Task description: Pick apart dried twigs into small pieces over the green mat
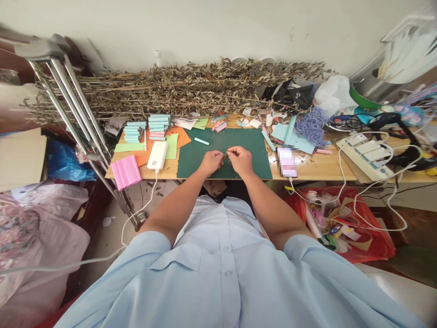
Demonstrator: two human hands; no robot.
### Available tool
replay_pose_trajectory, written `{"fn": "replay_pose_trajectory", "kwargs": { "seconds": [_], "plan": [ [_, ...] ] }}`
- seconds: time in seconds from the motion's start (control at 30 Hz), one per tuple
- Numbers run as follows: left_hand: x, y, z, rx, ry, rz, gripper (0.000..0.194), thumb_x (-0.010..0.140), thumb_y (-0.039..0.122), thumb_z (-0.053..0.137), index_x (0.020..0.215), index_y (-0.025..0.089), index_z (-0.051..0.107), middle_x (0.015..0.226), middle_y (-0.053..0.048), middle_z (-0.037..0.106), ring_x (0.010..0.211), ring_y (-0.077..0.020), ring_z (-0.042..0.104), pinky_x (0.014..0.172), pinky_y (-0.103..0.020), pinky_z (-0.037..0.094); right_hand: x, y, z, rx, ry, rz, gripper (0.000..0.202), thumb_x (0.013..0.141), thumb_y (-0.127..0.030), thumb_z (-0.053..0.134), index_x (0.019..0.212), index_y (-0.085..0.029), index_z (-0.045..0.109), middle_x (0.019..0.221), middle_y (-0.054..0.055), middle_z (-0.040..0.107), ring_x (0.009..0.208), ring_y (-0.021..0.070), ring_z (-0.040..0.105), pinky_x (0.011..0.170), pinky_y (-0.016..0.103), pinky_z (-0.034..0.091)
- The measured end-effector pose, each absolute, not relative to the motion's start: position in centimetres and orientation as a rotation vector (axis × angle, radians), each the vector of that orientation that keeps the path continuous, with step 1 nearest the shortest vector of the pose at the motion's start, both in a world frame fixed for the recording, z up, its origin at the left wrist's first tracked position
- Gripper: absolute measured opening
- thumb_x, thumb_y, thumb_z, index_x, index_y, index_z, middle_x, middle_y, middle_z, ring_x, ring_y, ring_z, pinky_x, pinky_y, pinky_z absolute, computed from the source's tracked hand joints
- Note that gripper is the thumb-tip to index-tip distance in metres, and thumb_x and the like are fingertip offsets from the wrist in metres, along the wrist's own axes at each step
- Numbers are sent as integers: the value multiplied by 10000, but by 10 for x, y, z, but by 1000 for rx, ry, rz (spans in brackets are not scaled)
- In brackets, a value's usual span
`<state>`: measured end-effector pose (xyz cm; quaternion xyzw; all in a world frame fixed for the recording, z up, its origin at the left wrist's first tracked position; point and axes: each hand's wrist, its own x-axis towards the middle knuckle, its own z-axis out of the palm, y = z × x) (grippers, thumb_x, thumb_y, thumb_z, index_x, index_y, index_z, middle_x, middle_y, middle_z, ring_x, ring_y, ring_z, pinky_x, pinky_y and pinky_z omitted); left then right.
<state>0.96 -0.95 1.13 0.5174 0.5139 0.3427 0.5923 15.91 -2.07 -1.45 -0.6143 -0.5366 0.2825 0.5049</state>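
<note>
Over the green cutting mat (191, 159), my left hand (212, 163) is closed, its fingertips drawn together. My right hand (240, 159) pinches from the other side, almost meeting the left. Something small and brownish shows between the fingertips, too small to name. A light blue paper roll (201, 141) lies on the mat, beyond my left hand. Pink rolls (221, 127) lie past the mat's far edge, and another blue roll (268, 140) rests at its right edge.
Dried plant stems (191, 91) are heaped along the wall. Stacked blue rolls (159, 121), a white power bank (157, 155) and pink paper (126, 172) lie left. To the right are a phone (287, 161), purple yarn (311, 127) and a power strip (365, 155). Metal crutches (75, 105) lean left.
</note>
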Motion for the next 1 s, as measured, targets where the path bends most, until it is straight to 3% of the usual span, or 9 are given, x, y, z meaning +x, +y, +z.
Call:
{"fn": "replay_pose_trajectory", "kwargs": {
  "seconds": [0.17,0.27,0.53,0.83,1.0],
  "plan": [
    [9,-6,11,1100,1186,795,142,865,182,571,730,157,606,550,13,562,400,-67,442,403,-194,250,158,-24,-14,-1368,-1600,516,193,917,-292,599,941,-247,785,1017,59,789,1019,236,723,982,403,574],
    [6,-5,10,1056,1155,813,154,859,185,571,708,160,585,554,14,556,398,-62,442,397,-189,243,158,-29,-14,-1264,-1761,458,229,943,-232,562,1006,-248,782,1099,69,777,1092,231,705,1051,408,540],
    [1,-2,10,1024,1063,709,154,897,275,613,832,141,651,562,-7,588,380,-75,459,386,-195,235,169,-21,-17,-1333,-1822,376,197,920,-181,555,964,-230,741,985,72,740,969,229,684,930,375,553],
    [2,-2,9,970,1101,791,324,997,436,582,838,155,605,537,5,569,363,-67,441,389,-174,223,186,-9,-15,-1486,-1924,268,346,930,-130,513,1132,-206,783,1191,91,762,1110,254,697,1012,400,548],
    [3,-2,9,976,1088,794,326,1007,453,582,884,151,608,539,3,577,356,-71,437,383,-173,210,187,-10,-14,-1543,-1831,256,282,940,-175,563,1078,-217,806,1114,78,782,1054,243,721,984,375,569]
  ]
}}
